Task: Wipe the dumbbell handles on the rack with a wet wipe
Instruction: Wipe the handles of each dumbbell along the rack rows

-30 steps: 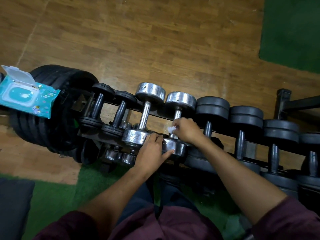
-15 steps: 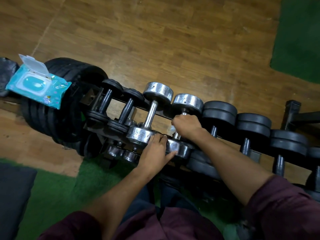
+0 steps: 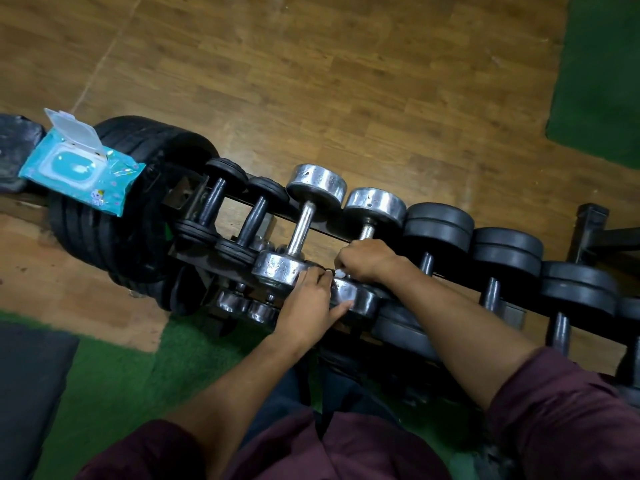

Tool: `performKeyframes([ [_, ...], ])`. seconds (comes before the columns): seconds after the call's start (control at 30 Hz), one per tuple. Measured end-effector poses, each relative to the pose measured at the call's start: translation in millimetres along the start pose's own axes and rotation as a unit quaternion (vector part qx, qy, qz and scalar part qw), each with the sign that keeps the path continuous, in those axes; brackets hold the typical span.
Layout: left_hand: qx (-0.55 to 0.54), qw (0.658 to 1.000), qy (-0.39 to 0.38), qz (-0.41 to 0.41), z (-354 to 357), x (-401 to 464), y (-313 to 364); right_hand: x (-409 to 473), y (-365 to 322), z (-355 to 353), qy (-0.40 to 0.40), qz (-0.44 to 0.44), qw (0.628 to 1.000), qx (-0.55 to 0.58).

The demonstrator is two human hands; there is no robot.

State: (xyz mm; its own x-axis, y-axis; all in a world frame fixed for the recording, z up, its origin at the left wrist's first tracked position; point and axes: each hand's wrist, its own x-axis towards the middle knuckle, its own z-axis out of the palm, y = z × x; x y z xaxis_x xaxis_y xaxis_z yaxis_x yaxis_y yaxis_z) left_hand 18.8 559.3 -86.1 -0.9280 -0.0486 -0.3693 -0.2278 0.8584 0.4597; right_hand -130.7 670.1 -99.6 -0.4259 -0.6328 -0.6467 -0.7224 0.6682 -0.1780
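Note:
A dark rack [image 3: 313,227] holds a row of dumbbells. The second chrome dumbbell [image 3: 375,205] lies in the middle of the row. My right hand [image 3: 365,259] is curled round the near part of its handle, with a bit of white wet wipe [image 3: 340,273] showing under the fingers. My left hand [image 3: 308,306] rests on the near chrome head [image 3: 356,297] of that dumbbell, its thumb along the head's front. Another chrome dumbbell [image 3: 304,223] lies just to the left.
An open blue wet-wipe pack [image 3: 81,169] lies on a stack of black weight plates [image 3: 138,216] at the left. Small black dumbbells [image 3: 214,199] sit left of the chrome ones; larger black dumbbells [image 3: 438,221] fill the rack to the right. Green turf [image 3: 114,372] lies below.
My right hand slid along the chrome handle, away and then back toward the near head, with the wipe. My left hand stayed on the near head. The camera view shifted.

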Motion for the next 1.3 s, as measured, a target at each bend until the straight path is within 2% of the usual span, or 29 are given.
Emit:
performKeyframes([
  [0.23,0.004,1.000,0.003,-0.021,-1,-2,6,-24,23,4,0.010,-0.033,0.987,0.160],
  [0.43,-0.009,0.998,0.018,-0.056,4,-7,23,-58,53,21,0.014,-0.001,0.984,0.178],
  [0.7,-0.010,0.998,0.048,-0.036,7,-21,42,-93,67,36,0.123,0.068,0.944,0.299],
  [0.87,-0.011,0.998,0.065,0.026,11,-28,55,-105,61,44,0.169,0.104,0.912,0.359],
  [0.97,-0.020,0.997,0.050,0.062,16,-29,61,-114,57,51,0.203,0.150,0.877,0.409],
  [1.1,-0.030,0.993,0.005,0.113,26,-30,66,-127,60,65,0.256,0.232,0.847,0.403],
  [1.3,-0.091,0.987,-0.084,0.101,48,-32,75,-155,64,83,0.261,0.280,0.843,0.379],
])
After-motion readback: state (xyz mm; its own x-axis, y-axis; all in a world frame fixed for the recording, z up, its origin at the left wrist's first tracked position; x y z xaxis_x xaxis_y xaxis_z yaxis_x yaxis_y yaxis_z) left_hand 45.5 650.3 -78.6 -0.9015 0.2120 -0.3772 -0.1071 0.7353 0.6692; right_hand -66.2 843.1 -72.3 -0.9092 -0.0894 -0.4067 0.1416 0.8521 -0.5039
